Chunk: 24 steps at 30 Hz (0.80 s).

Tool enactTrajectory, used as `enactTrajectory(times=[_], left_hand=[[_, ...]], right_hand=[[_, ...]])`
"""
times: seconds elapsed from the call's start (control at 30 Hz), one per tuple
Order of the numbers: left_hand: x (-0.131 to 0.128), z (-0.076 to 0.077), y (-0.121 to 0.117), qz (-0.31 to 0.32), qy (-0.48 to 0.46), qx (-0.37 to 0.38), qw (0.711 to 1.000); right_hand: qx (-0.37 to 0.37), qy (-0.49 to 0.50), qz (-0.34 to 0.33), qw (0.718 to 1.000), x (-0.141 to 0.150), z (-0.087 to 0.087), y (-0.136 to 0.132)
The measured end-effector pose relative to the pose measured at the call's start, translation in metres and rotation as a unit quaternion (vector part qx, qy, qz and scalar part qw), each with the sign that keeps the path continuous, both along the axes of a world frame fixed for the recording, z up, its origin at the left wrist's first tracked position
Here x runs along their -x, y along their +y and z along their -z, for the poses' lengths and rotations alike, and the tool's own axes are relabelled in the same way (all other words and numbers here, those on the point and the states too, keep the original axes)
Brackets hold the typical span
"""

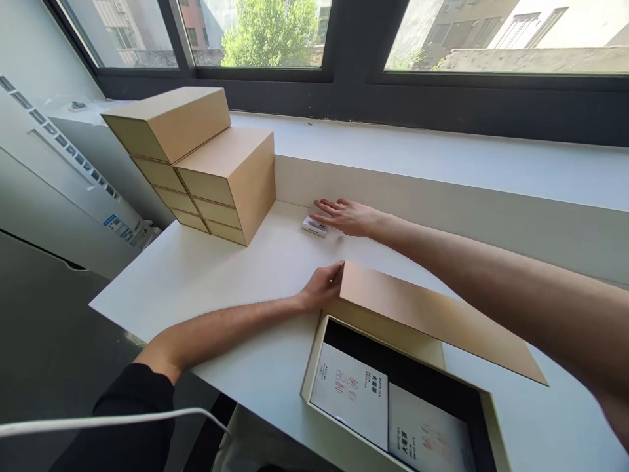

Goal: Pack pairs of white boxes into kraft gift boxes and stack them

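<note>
My left hand (pixel 322 287) grips the left end of a long tan box lid (pixel 432 314), with some fingers hidden behind it. The lid stands tilted just behind an open box (pixel 313 367) that has a dark lining. Inside lie two white printed packs: one pack (pixel 350 393) on the left, another pack (pixel 432 429) on the right. Farther back, my right hand (pixel 346 216) is stretched out flat with its fingers apart. Beneath its fingertips is a small white box (pixel 315 226), partly covered; I cannot tell whether they touch.
Several closed tan boxes (pixel 253 190) are stacked at the back left of the white table (pixel 236 265). Behind it runs a raised white sill (pixel 393 147) below dark-framed windows. A white appliance (pixel 59 177) stands at left. A white cable (pixel 122 417) crosses the lower left.
</note>
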<state>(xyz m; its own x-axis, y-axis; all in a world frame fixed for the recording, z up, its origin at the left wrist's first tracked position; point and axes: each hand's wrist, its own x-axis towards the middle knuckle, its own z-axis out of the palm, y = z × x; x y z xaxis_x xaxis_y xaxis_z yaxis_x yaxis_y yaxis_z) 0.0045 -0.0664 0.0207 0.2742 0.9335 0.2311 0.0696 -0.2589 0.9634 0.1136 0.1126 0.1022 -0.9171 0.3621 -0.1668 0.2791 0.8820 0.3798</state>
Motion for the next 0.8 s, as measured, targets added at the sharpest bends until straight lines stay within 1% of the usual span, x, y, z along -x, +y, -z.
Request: enactTrajectory(times=[0.07, 0.13, 0.2, 0.3, 0.33, 0.4, 0.43, 0.47, 0.5, 0.53, 0.6, 0.63, 0.67, 0.7, 0.77, 0.8], left_hand=[[-0.001, 0.002, 0.003, 0.005, 0.004, -0.003, 1.0], [-0.001, 0.004, 0.005, 0.005, 0.012, -0.006, 1.0], [-0.001, 0.006, 0.007, 0.003, 0.016, -0.013, 1.0], [0.0, 0.008, 0.008, 0.005, 0.017, -0.025, 1.0], [0.0, 0.008, 0.008, 0.006, 0.016, -0.027, 0.999], [0.001, 0.008, 0.007, 0.007, 0.015, -0.03, 0.999], [0.001, 0.008, 0.007, 0.006, 0.015, -0.03, 0.999], [0.001, 0.008, 0.007, 0.002, 0.016, -0.028, 0.999], [0.002, 0.007, 0.006, -0.002, 0.018, -0.027, 0.999], [0.003, 0.006, 0.005, -0.007, 0.022, -0.025, 0.999], [0.004, 0.004, 0.003, -0.01, 0.032, -0.024, 0.999], [0.005, 0.004, 0.001, -0.006, 0.035, -0.026, 0.999], [0.006, 0.003, 0.0, -0.001, 0.038, -0.029, 0.999], [0.006, 0.003, -0.002, 0.002, 0.039, -0.032, 0.999], [0.007, 0.004, -0.005, -0.002, 0.031, -0.036, 0.999], [0.007, 0.006, -0.006, -0.01, 0.024, -0.038, 0.999]], right_hand=[[0.009, 0.011, -0.022, 1.0, 0.016, 0.011, 0.009], [0.017, 0.015, -0.033, 0.999, 0.029, 0.017, 0.014], [0.025, 0.012, -0.04, 0.999, 0.037, 0.019, 0.014], [0.048, 0.003, -0.045, 0.998, 0.038, 0.014, 0.003], [0.071, 0.007, -0.029, 0.997, 0.035, 0.011, -0.003], [0.144, 0.036, 0.045, 0.988, 0.023, 0.004, -0.019], [0.188, 0.071, 0.097, 0.975, 0.016, 0.0, -0.027], [0.229, 0.12, 0.151, 0.954, 0.006, -0.005, -0.036], [0.265, 0.181, 0.195, 0.927, -0.005, -0.011, -0.045], [0.3, 0.25, 0.225, 0.893, -0.016, -0.019, -0.055], [0.363, 0.375, 0.249, 0.816, -0.042, -0.039, -0.079], [0.387, 0.418, 0.248, 0.784, -0.055, -0.051, -0.093], [0.403, 0.446, 0.244, 0.761, -0.067, -0.065, -0.109], [0.409, 0.463, 0.239, 0.749, -0.078, -0.079, -0.127], [0.396, 0.481, 0.231, 0.747, -0.097, -0.106, -0.165], [0.39, 0.485, 0.228, 0.749, -0.104, -0.116, -0.184]])
